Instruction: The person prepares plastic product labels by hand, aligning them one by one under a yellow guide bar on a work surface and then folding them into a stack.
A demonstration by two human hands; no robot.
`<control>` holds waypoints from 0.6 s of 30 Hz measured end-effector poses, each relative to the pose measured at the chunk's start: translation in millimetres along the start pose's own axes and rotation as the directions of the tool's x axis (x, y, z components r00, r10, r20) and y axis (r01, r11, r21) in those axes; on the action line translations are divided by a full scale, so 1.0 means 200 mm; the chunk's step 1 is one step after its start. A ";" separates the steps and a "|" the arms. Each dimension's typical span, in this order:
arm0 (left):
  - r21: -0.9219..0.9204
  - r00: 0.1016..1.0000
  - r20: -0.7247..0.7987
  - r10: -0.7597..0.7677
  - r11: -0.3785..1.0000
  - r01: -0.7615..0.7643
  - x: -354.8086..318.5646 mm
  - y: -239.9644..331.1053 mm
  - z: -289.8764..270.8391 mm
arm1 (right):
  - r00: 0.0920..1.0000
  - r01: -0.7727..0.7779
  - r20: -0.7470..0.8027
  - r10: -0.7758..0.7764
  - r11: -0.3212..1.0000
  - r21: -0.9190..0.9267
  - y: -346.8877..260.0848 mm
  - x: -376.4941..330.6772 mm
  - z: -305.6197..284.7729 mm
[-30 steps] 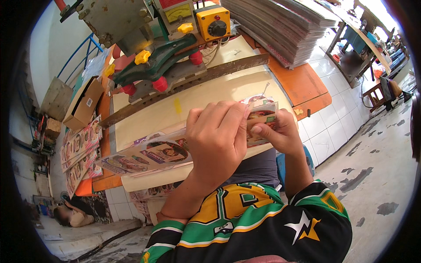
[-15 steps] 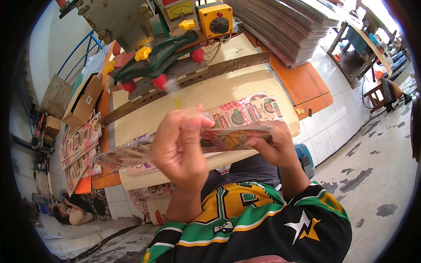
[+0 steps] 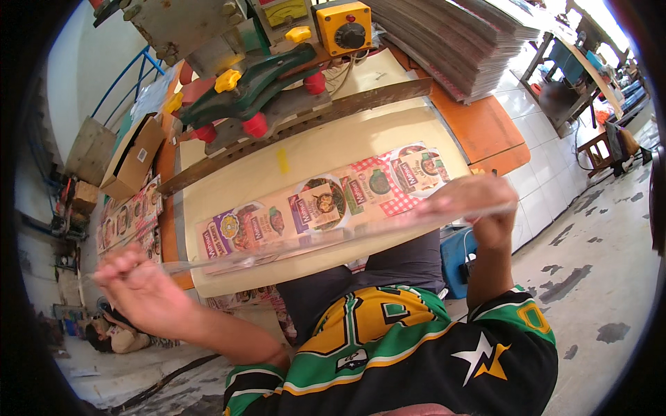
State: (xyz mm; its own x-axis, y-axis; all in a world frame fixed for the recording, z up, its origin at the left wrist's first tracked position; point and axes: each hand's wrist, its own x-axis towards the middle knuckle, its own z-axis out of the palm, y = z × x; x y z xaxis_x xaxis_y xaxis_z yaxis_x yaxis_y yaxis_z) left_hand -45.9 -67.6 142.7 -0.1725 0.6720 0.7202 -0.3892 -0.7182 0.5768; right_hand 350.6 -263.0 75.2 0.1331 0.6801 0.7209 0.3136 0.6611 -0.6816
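Between my hands stretches a long, thin piece of printed plastic sheeting (image 3: 326,240), seen almost edge-on and blurred; whether it is one layer or several I cannot tell. At its left end my left hand (image 3: 142,288) is closed on it. My right hand (image 3: 479,201) grips its right end. Just beyond and below it, a printed packaging sheet (image 3: 322,197) with food pictures and red checks lies on the cream-coloured pad (image 3: 239,182). A yellow mark (image 3: 283,161) shows on that pad.
Along the pad's far side runs a metal bar (image 3: 361,99) under a green clamp frame (image 3: 257,82) with yellow knobs. A yellow control box (image 3: 342,29) and a tall board stack (image 3: 451,45) stand behind. Printed sheets (image 3: 135,215) and a cardboard box (image 3: 132,158) are at the left.
My left hand has moved from mid-sheet out to the left end, and my right hand has shifted right. The sheeting now spans between them, uncovering more of the printed sheet on the pad.
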 end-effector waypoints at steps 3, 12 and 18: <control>-0.134 0.996 -0.071 -0.052 0.990 0.042 0.22 -0.02 -0.42 | 0.939 -0.166 -0.288 0.187 0.981 0.097 0.16 -0.22 -0.26; 0.074 0.735 -0.677 -0.038 0.990 0.119 0.74 -0.21 -2.08 | 0.806 -0.242 -0.499 0.318 0.947 0.212 0.31 -0.59 -1.41; 0.217 0.783 -0.605 -0.143 0.917 0.335 1.00 -0.18 -2.40 | 0.853 -0.343 -0.288 0.434 0.884 0.317 0.40 -0.54 -1.55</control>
State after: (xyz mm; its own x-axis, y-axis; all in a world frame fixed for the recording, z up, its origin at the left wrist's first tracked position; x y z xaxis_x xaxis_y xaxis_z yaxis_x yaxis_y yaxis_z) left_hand -500.1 179.5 81.3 -0.6273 0.7383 0.2480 -0.2182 -0.4723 0.8540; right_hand 652.7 -381.6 -17.5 0.5209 0.7763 0.3551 -0.0663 0.4516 -0.8898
